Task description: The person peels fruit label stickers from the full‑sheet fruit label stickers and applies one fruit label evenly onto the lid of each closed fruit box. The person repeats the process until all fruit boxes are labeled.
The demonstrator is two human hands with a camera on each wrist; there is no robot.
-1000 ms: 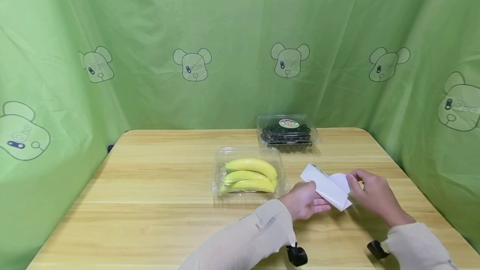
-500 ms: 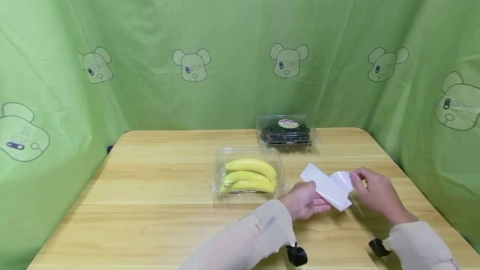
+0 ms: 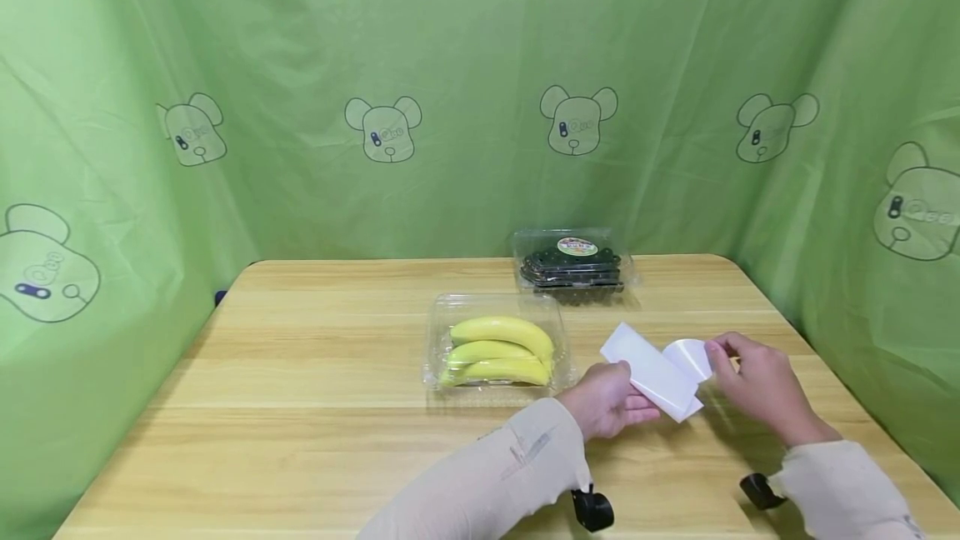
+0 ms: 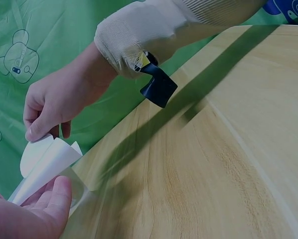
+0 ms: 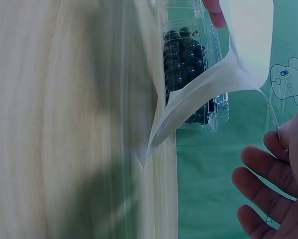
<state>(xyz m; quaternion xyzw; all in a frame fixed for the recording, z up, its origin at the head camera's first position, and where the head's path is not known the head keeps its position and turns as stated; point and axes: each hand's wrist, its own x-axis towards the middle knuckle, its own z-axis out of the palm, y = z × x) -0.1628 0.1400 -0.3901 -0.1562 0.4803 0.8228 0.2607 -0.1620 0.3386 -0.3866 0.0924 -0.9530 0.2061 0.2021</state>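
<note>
My left hand [image 3: 603, 403] holds a folded white paper sheet [image 3: 647, 367], thumb on top and fingers beneath, over the right part of the table. From its right side curls a rounded white sticker [image 3: 684, 357], partly lifted off the sheet. My right hand [image 3: 765, 383] pinches the sticker's outer edge between thumb and forefinger. In the left wrist view the sticker [image 4: 35, 155] stands up from the sheet [image 4: 50, 168], and only blank white faces show. The right wrist view has the curled sheet [image 5: 248, 47] ahead of my right hand [image 5: 283, 186], whose other fingers are spread.
A clear plastic box [image 3: 442, 307] with yellow bananas [image 3: 502, 330] sits left of my hands. Farther back stands another clear box with dark grapes [image 3: 573, 267] and an oval label [image 3: 577, 247]. A green curtain [image 3: 465, 198] surrounds the wooden table [image 3: 300, 357].
My right hand has moved slightly right and away, drawing the sticker further from the sheet. A coloured patch at the sheet's far end has gone out of sight. My left hand stays nearly still.
</note>
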